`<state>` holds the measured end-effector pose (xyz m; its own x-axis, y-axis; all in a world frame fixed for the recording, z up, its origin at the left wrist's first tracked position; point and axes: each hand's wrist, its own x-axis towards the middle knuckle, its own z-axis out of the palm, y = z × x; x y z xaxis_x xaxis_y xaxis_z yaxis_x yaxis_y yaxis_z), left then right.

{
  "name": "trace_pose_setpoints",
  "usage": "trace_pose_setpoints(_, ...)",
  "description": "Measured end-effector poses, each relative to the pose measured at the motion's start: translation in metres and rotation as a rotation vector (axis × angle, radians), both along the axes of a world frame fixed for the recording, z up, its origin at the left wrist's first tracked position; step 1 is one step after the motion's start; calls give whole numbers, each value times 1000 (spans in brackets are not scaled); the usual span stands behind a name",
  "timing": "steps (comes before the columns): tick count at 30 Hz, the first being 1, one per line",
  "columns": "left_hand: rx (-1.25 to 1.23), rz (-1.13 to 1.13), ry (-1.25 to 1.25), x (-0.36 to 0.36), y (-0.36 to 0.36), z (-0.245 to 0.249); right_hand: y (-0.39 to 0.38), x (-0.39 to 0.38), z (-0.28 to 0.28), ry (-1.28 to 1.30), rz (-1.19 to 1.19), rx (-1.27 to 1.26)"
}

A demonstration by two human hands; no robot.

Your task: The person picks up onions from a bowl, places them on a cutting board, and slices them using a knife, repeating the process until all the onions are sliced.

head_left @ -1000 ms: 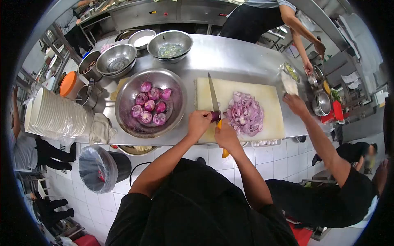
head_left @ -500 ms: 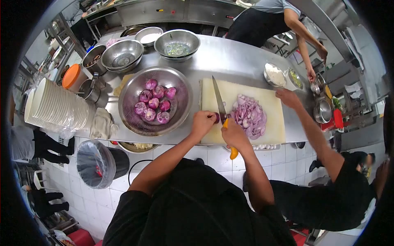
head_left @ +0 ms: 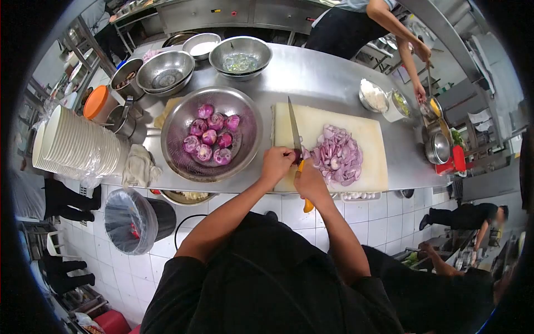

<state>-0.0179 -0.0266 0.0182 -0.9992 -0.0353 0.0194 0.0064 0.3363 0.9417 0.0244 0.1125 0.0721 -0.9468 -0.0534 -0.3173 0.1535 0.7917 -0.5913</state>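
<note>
Closed on a piece of purple onion [head_left: 298, 158], my left hand [head_left: 278, 165] is at the near left part of the white cutting board [head_left: 370, 177]. My right hand [head_left: 311, 181] is wrapped round the yellow handle of a long knife [head_left: 294, 125], its blade against the onion and its tip toward the far edge. Right of the blade lies a pile of sliced onion [head_left: 338, 156]. A large steel bowl [head_left: 250, 136] left of the board holds several peeled purple onions [head_left: 209, 137].
Steel bowls [head_left: 165, 69] stand at the back left, near stacked white containers [head_left: 83, 146] and a cloth [head_left: 139, 166]. Two bowls [head_left: 374, 96] stand beyond the board. A co-worker's arms [head_left: 409, 64] reach in at upper right; another person [head_left: 423, 278] is at lower right.
The person on the right has drawn their arm back from the bowls beyond the board. My right hand and the knife have shifted slightly left. The far co-worker's arms have moved.
</note>
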Motion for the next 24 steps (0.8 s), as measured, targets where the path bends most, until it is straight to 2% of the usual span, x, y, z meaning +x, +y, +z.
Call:
trace_pose_setpoints(2,17,2,-5,-1,0,0,2,-3,-10,24,33,36)
trace_pose_setpoints(4,39,-11,-25,0,0,0,3,-5,19,-32,47,63)
trace_pose_setpoints(7,74,-10,-52,2,1,-3,-7,-3,76,-195,-3,-23)
trace_pose_setpoints(11,40,21,-12,0,4,-9,-3,0,-3,38,20,42)
trace_pose_setpoints(14,-34,54,35,1,3,-6,-2,2,-22,105,48,73)
trace_pose_setpoints(16,-24,36,37,-1,4,-4,3,-3,-7,103,85,79)
trace_pose_setpoints(19,61,3,-28,0,3,-9,-6,2,59,-154,-7,-42)
trace_pose_setpoints(24,85,10,-58,0,3,-6,-9,5,69,-192,-31,-59)
